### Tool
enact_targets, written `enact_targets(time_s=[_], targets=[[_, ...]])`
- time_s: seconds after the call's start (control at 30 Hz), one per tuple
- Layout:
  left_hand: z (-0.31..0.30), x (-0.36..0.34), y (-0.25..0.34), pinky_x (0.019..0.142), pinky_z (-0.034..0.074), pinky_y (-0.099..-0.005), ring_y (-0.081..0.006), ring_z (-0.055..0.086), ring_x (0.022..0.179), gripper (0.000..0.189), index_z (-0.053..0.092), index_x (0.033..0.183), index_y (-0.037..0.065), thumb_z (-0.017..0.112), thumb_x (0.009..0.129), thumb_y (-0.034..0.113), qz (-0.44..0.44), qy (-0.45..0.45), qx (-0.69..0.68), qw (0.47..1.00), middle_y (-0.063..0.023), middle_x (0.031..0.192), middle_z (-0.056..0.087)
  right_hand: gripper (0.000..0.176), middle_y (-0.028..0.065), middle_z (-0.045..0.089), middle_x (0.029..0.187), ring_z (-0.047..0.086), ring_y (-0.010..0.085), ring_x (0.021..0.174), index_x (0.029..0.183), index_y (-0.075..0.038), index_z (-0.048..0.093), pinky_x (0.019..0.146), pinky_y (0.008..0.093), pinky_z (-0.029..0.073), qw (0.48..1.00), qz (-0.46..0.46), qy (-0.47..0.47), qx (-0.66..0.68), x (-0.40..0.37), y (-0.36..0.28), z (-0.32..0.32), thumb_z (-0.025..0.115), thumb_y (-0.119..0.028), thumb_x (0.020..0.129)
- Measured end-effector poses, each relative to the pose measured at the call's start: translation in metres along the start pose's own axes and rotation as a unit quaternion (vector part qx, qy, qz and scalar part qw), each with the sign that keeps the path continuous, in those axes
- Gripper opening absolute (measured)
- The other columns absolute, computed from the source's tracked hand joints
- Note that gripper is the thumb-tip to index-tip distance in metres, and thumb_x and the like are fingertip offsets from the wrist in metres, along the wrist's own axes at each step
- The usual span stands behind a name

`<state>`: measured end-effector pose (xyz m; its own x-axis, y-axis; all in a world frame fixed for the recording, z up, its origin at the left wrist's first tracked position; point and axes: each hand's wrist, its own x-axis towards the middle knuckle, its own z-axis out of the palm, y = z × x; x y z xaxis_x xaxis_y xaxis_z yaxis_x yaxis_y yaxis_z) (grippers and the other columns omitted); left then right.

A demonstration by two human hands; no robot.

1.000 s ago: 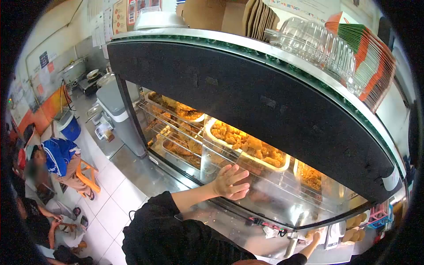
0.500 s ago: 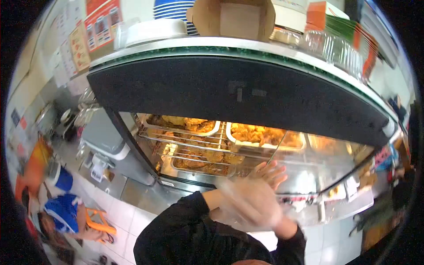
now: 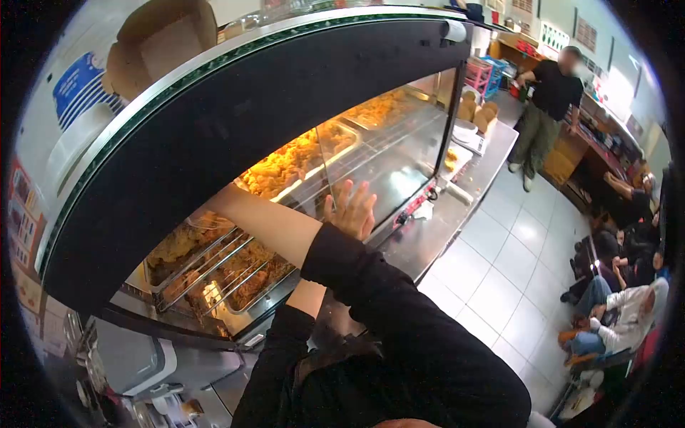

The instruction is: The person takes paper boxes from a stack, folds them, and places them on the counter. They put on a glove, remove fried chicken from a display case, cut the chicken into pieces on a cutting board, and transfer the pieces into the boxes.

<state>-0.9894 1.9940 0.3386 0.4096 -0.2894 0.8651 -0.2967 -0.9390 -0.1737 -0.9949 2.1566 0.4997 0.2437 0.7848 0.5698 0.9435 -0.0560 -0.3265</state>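
Note:
My left hand [image 3: 352,212] rests with fingers spread against the glass sliding door [image 3: 403,189] of a lit food warmer. Crossing above it, my right forearm [image 3: 271,225] reaches through the opening into the warmer. The right hand is hidden behind the black top panel [image 3: 235,107], so its fingers do not show. Nearby, golden fried pieces [image 3: 289,167] fill a white tray [image 3: 354,148]. Below the right forearm, a wire rack [image 3: 207,267] stands over browner fried pieces [image 3: 260,274].
A steel counter [image 3: 492,153] with bread-like items continues right of the warmer. A person in black [image 3: 556,89] stands beyond it, and several people sit at the far right. An open cardboard box [image 3: 168,50] and blue-edged stacked items [image 3: 82,85] stand on top. A grey bin [image 3: 128,357] is at lower left.
The view has swung right. My right hand, earlier blurred in front of the warmer with clear plastic around it, has gone inside. The left hand stays at the glass.

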Motion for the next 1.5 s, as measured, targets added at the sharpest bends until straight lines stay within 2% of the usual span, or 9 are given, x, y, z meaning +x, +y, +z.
enact_targets(time_s=[0.47,0.57,0.73,0.87,0.93,1.23,1.27,1.3,1.5], targets=[[0.008,-0.002,-0.002,0.113,0.006,-0.0489,-0.0299,0.038,0.131,0.029,0.062,0.111,0.02,0.056,0.083,0.024,0.014,0.048,0.038,0.998,-0.0026,0.131,0.054,0.032,0.0157,0.058,0.115,0.051,0.0326,0.114,0.118,-0.008,0.055,0.095,0.0444,0.044,0.979,0.084,-0.156,0.097,-0.097,-0.071,-0.062,0.052,-0.016,0.088],[0.014,0.0,-0.003,0.113,0.007,-0.0487,-0.031,0.04,0.129,0.025,0.065,0.105,0.019,0.057,0.082,0.024,0.023,0.068,0.057,0.996,-0.0034,0.124,0.058,0.042,0.0146,0.056,0.117,0.052,0.0334,0.107,0.122,-0.006,0.053,0.09,0.0462,0.042,0.965,-0.154,0.171,0.125,-0.151,-0.055,-0.043,0.057,-0.006,0.08],[0.017,-0.003,-0.001,0.113,0.013,-0.0475,-0.0276,0.047,0.123,0.027,0.064,0.108,0.021,0.057,0.082,0.024,0.006,0.095,0.093,0.991,0.0001,0.122,0.06,0.04,0.018,0.052,0.128,0.053,0.0302,0.112,0.132,-0.001,0.044,0.097,0.0418,0.039,0.833,-0.166,-0.096,0.519,-0.249,0.022,-0.104,0.044,-0.018,0.095],[0.016,-0.005,0.0,0.113,0.013,-0.0481,-0.03,0.04,0.128,0.025,0.062,0.105,0.02,0.058,0.081,0.022,-0.003,0.078,0.133,0.988,-0.0027,0.12,0.058,0.052,0.0267,0.042,0.134,0.049,0.0365,0.119,0.138,0.003,0.031,0.099,0.0408,0.043,0.436,0.14,-0.095,0.884,-0.374,0.105,-0.199,0.049,-0.018,0.093],[0.019,-0.013,-0.004,0.113,0.012,-0.0529,-0.0374,0.031,0.132,0.025,0.058,0.104,0.017,0.059,0.08,0.021,-0.003,0.07,0.147,0.987,-0.0098,0.123,0.051,0.05,0.0252,0.045,0.132,0.052,0.0319,0.117,0.134,0.007,0.036,0.094,0.0393,0.049,0.647,0.232,-0.041,0.725,-0.414,0.153,-0.235,0.052,-0.016,0.092],[0.028,-0.006,0.002,0.111,0.009,-0.0582,-0.0425,0.012,0.139,0.069,0.024,0.145,0.013,0.053,0.085,0.031,-0.021,0.073,0.243,0.967,-0.0215,0.148,0.02,0.048,0.0086,0.06,0.11,0.061,0.0252,0.097,0.129,-0.009,0.051,0.077,0.0433,0.052,0.802,0.438,0.25,0.321,-0.525,0.518,-0.251,0.056,-0.034,0.088],[0.033,-0.017,0.002,0.109,0.009,-0.0565,-0.0433,0.014,0.138,0.059,0.041,0.136,0.017,0.06,0.081,0.031,-0.034,0.078,0.223,0.971,-0.0207,0.147,0.025,0.044,0.011,0.062,0.107,0.061,0.0268,0.097,0.125,-0.007,0.055,0.079,0.041,0.052,0.645,0.392,0.298,0.584,-0.521,0.596,-0.235,0.058,-0.029,0.087],[0.04,-0.026,-0.002,0.109,0.011,-0.0562,-0.0432,0.017,0.138,0.054,0.046,0.132,0.018,0.061,0.081,0.029,-0.043,0.087,0.23,0.968,-0.019,0.145,0.031,0.043,0.0113,0.062,0.108,0.061,0.0269,0.097,0.124,-0.007,0.055,0.079,0.0409,0.051,0.687,0.414,0.307,0.513,-0.508,0.624,-0.222,0.058,-0.029,0.087],[0.037,-0.005,0.006,0.114,0.011,-0.045,-0.0318,0.023,0.139,0.039,0.057,0.121,0.022,0.057,0.083,0.03,-0.072,0.12,0.236,0.962,-0.0076,0.141,0.042,0.041,0.0133,0.062,0.109,0.06,0.0273,0.099,0.123,-0.005,0.056,0.083,0.0397,0.05,0.819,0.536,0.197,0.045,-0.525,0.616,-0.162,0.059,-0.025,0.087]])
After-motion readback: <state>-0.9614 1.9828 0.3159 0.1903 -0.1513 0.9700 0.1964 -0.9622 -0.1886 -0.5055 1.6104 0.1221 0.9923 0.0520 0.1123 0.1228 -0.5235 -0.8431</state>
